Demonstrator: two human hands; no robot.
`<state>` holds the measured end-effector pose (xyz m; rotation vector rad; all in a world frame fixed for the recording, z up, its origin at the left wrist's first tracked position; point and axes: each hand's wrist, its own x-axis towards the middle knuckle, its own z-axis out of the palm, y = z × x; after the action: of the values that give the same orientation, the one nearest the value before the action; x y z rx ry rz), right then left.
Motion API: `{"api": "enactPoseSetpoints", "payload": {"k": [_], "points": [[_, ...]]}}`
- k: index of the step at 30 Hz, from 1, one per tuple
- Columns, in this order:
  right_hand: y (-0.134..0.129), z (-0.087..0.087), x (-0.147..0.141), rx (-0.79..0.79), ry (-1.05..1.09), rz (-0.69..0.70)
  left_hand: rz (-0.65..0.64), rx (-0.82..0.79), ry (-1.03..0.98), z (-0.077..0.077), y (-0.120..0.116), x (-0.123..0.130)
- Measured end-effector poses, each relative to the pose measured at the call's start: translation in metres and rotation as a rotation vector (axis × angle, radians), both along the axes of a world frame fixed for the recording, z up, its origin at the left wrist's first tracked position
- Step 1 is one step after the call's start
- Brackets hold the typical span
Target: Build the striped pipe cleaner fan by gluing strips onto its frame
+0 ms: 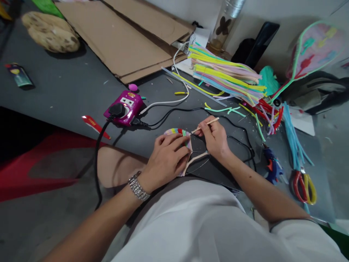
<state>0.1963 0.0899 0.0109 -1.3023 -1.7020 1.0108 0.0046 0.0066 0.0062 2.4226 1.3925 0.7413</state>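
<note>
A small multicoloured striped piece (174,131) lies at the table's near edge, mostly under my left hand (169,154). The fingers of that hand are bent over it and press it down. In my right hand (212,136), thumb and fingers pinch a thin pale stick (208,123), whose lower tip is beside the piece's upper right corner. A cream-coloured strip (196,158) runs from the piece's lower right side toward my right wrist. Thin dark lines cross between the piece and my right hand; what they are is too small to tell.
A purple power socket (131,103) with black cables sits to the left. Pipe cleaner bundles (226,74) lie behind, near cardboard sheets (117,36). To the right are a blue glue gun (273,165), scissors (304,187) and light blue strips (293,138).
</note>
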Motion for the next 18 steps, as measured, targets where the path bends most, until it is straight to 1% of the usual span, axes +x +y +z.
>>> {"api": "enactPoseSetpoints", "payload": {"k": [3,6,12,18], "points": [[-0.0019,-0.0014,0.0007,0.048,-0.059,0.049,-0.013,-0.007,-0.005,-0.0004,0.0003,-0.0007],[-0.0024,-0.0032,0.0007,0.069,-0.067,0.090,-0.027,-0.011,-0.009,-0.0009,0.0006,-0.0015],[-0.0025,-0.0062,0.0001,0.042,-0.055,0.096,-0.046,-0.024,-0.014,-0.0020,0.0006,-0.0023],[-0.0019,-0.0050,-0.0014,0.043,-0.038,0.112,-0.058,-0.019,-0.006,-0.0032,0.0010,-0.0025]]}}
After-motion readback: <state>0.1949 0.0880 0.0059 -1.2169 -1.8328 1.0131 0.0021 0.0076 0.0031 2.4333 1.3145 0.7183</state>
